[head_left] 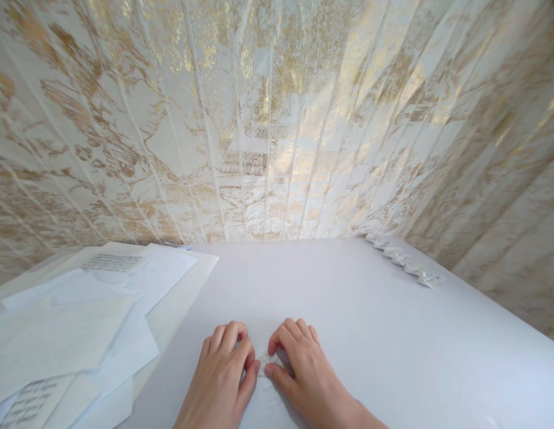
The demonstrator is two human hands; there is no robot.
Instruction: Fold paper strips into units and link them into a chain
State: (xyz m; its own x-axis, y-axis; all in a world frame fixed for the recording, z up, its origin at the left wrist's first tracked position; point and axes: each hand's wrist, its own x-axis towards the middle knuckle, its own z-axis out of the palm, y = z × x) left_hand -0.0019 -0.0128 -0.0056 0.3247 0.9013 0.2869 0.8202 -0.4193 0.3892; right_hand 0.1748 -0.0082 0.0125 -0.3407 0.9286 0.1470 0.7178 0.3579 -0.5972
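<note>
paper (265, 363), a small pale piece, lies on the white tabletop (406, 357) between your hands. your left hand (223, 363) has its fingers curled close together, thumb at the paper's left side; your right hand (302, 357) bends its forefinger and thumb, apart at their tips, around the right side. you can't tell whether either one pinches it or only presses. loose sheets (75, 333) overlap to your left; folded pieces (400, 257) line up at far right, near the patterned curtain (259, 149).
</note>
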